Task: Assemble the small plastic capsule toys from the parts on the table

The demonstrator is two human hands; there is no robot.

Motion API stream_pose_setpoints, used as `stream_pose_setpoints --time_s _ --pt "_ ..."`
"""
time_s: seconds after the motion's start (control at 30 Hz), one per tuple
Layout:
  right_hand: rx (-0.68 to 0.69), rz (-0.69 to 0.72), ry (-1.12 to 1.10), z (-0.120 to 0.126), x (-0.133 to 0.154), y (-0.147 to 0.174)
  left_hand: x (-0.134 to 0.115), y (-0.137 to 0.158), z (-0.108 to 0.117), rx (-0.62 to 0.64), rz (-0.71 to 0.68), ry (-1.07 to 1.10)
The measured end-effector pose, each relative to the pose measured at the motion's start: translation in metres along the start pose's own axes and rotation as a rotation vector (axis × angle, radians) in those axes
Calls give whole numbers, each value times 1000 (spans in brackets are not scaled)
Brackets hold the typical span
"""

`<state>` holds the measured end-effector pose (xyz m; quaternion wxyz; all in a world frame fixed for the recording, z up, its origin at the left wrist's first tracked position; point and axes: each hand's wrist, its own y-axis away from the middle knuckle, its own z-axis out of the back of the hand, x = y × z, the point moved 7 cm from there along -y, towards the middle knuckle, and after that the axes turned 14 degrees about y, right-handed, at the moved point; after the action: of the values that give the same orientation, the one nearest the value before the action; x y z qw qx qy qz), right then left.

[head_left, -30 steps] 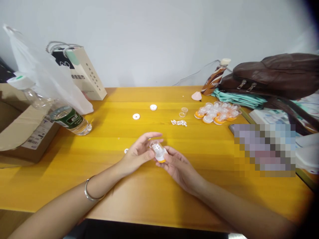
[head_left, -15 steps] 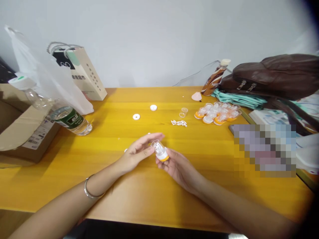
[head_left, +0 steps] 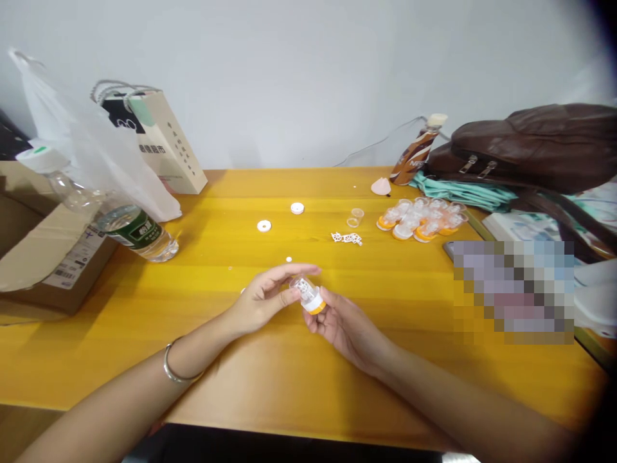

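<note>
Between my hands, over the near middle of the table, is a small clear plastic container (head_left: pixel 308 296) with a white and orange base, tilted to the left. Some white openwork shows through its clear wall. My right hand (head_left: pixel 340 321) grips the base between thumb and fingers. At the clear end, my left hand (head_left: pixel 270 292) has its thumb against the near side and its fingers reaching over the top. Beyond them lie white openwork pieces (head_left: pixel 346 238), two clear cups (head_left: pixel 355 218), and white discs (head_left: pixel 297 208).
Several similar containers (head_left: pixel 421 218) stand clustered at the right, near a pink cone-shaped object (head_left: pixel 380 186) and a brown bottle (head_left: pixel 414 154). A brown leather bag (head_left: pixel 535 148) lies behind. At the left are a water bottle (head_left: pixel 137 231), a cardboard box (head_left: pixel 53 257) and a paper bag (head_left: pixel 168 141).
My left fingers have lowered slightly over the clear end of the container. The container has shifted very little, and my right hand keeps its grip on the base.
</note>
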<state>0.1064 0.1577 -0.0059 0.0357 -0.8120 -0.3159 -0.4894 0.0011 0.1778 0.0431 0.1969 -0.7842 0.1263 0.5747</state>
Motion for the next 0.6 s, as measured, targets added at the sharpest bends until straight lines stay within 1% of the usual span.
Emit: stream_pose_setpoints --time_s 0.13,0.17,0.23,0.47,0.6 --pt "-53 35 26 2 4 1 2 -1 7 -128 -7 -48" --pt "-58 40 39 1 5 1 3 -1 8 -142 -1 -65" --pt "-64 52 57 1 5 1 4 -1 6 -135 -9 -95" --pt "-46 60 65 -1 3 3 -5 2 0 -86 -119 -259" --pt "-26 66 79 -1 6 1 -6 3 -1 -74 -121 -249"
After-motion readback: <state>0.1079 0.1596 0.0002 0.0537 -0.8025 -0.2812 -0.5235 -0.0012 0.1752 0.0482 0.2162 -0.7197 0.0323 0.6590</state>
